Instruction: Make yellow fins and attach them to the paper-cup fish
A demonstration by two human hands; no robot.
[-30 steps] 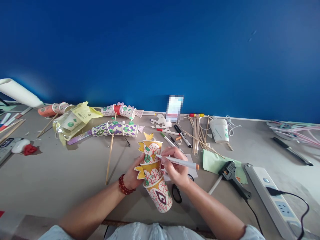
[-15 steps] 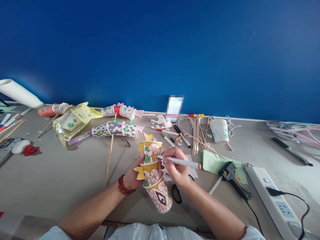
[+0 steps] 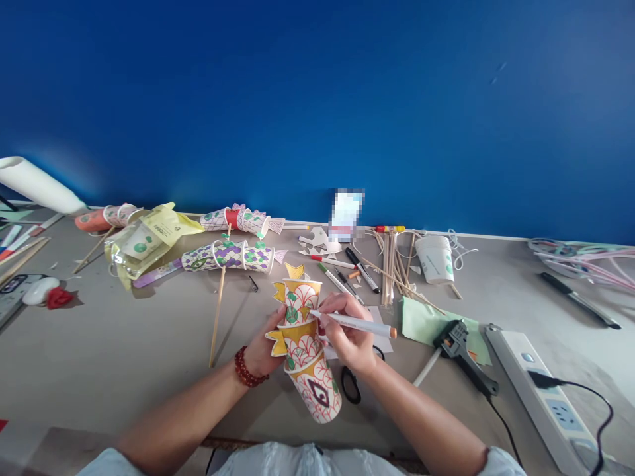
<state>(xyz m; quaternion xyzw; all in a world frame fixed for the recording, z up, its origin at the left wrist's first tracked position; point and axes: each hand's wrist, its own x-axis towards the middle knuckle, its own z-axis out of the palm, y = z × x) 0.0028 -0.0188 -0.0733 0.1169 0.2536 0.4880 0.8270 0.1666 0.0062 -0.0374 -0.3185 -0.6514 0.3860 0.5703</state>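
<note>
Three paper cups joined end to end make a fish (image 3: 308,387), with red scale lines, a dark drawn eye on the lowest cup, and yellow paper fins and tail. My left hand (image 3: 265,344), with a red bead bracelet on its wrist, is closed round the fish's left side, its fingers partly hidden behind the cups. In my right hand (image 3: 351,337) is a white marker (image 3: 364,324) with an orange end. The marker's tip meets the top cup near a small orange patch. Scissors (image 3: 351,385) lie partly under my right hand.
Behind my hands lie other cup fish (image 3: 231,256), a yellow packet (image 3: 161,231), pens (image 3: 362,270), wooden sticks (image 3: 391,264) and stacked paper cups (image 3: 435,260). To the right are a glue gun (image 3: 466,357) and a power strip (image 3: 543,396). A blue wall (image 3: 317,112) rises behind.
The marker tip and my right hand have shifted slightly left across the top cup. My left hand and the cup fish stay nearly in place.
</note>
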